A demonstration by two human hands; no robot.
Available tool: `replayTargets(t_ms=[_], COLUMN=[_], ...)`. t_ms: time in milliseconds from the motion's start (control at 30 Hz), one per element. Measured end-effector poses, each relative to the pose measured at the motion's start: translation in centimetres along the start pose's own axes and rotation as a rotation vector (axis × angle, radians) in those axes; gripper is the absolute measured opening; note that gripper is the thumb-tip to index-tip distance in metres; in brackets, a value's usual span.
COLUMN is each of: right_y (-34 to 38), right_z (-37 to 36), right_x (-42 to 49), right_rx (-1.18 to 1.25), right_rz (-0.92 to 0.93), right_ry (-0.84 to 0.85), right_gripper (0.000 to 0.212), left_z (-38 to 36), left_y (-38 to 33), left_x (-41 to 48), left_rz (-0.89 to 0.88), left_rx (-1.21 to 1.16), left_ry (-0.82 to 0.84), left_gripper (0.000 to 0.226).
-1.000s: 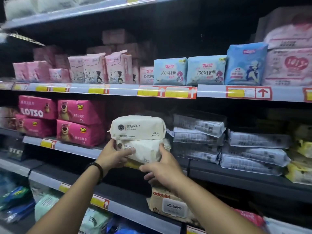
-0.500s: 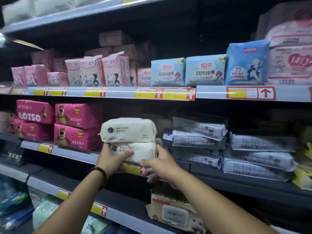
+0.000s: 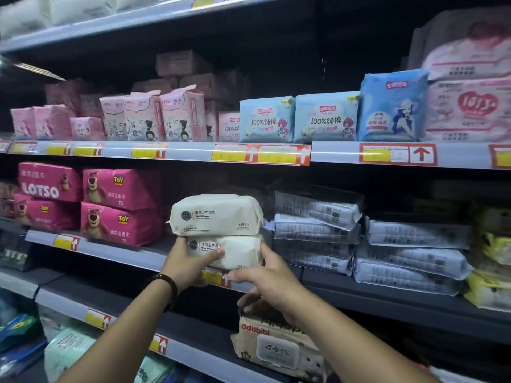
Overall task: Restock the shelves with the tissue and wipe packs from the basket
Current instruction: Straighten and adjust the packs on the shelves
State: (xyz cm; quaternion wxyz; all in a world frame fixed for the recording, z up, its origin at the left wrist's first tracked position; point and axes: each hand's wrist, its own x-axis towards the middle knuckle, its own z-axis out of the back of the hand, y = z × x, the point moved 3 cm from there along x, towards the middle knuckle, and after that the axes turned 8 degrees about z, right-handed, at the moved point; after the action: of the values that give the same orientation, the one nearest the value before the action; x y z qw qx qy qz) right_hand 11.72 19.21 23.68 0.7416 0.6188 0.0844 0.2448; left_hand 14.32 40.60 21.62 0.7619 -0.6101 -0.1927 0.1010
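Sandwiching wipe packs (image 3: pixel 216 215), left hand (image 3: pixel 188 265), right hand (image 3: pixel 273 283)

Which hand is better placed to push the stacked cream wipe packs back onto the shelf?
Probably left: the left hand grips the lower pack across its front; the right hand sits low at its right corner.

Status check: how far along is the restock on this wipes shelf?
Done: the middle shelf already carries pink Lotso packs and grey packs. In hand: the left hand and right hand grip the lower cream pack, with the upper cream pack stacked on it, at the shelf's front edge between those. Left: push both fully in; basket out of view, remaining stock unknown.
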Motion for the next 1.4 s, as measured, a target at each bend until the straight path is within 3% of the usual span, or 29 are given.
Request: replayTargets(t_ms=[67, 133, 333, 433, 500, 567, 733, 867, 1033, 1100, 1200, 1300, 1400], right_y=[0.0, 0.3, 1.8, 2.6, 2.9, 3.2, 3.6, 2.8, 3.0, 2.8, 2.8, 3.6, 3.8], right_z=[0.0, -0.1, 0.6, 1.1, 1.0, 0.7, 0.0, -0.5, -0.8, -1.0, -1.1, -0.5, 1.0], right_x=[0.0, 0.0, -1.1, -1.0, -0.7, -0.4, -1.0, -1.0, -1.0, -0.5, -0.2, -0.9, -1.6], right_rx=[-0.013, -0.028, -0.309, -0.402, -0.275, -0.155, -0.178, -0.280, -0.277, -0.295, -0.320, -0.327, -0.360], right_rz=[-0.016, -0.035, 0.010, 0.078, 0.071, 0.065, 0.136, 0.184, 0.180, 0.167, 0.130, 0.128, 0.152], right_ry=[0.023, 0.025, -0.137, -0.229, -0.222, -0.191, -0.195, -0.183, -0.185, -0.184, -0.160, -0.146, -0.134], right_gripper=[0.109, 0.108, 0.063, 0.070, 0.067, 0.059, 0.076, 0.109, 0.103, 0.107, 0.115, 0.120, 0.112], left_z=[-0.2, -0.2, 1.1, 2.1, 2.3, 2.4, 3.3, 2.9, 2.3, 1.6, -1.5, -5.8, -8.1], left_y=[-0.1, -0.1, -0.7, -1.7, -2.4, -2.6, -2.8, -3.5, -4.5, -5.0, -6.0, -5.6, -5.1], left_x=[-0.2, -0.1, -0.5, -0.6, -0.2, 0.4, 2.1, 3.1, 3.1, 2.7, 0.4, -0.7, -0.4], left_rz=[-0.002, 0.009, 0.059, -0.069, -0.124, -0.120, -0.114, -0.169, -0.114, -0.052, -0.119, -0.263, -0.268], left_rx=[-0.001, 0.002, -0.149, -0.261, -0.284, -0.260, -0.106, 0.027, 0.531, 0.656, 0.467, 0.430, 0.332], left_ry=[-0.002, -0.015, -0.124, -0.225, -0.210, -0.200, -0.144, -0.168, -0.273, -0.379, -0.526, -0.507, -0.570], left_gripper=[0.055, 0.057, 0.096, 0.071, 0.039, 0.022, 0.016, 0.016, 0.028, 0.043, 0.073, 0.074, 0.069])
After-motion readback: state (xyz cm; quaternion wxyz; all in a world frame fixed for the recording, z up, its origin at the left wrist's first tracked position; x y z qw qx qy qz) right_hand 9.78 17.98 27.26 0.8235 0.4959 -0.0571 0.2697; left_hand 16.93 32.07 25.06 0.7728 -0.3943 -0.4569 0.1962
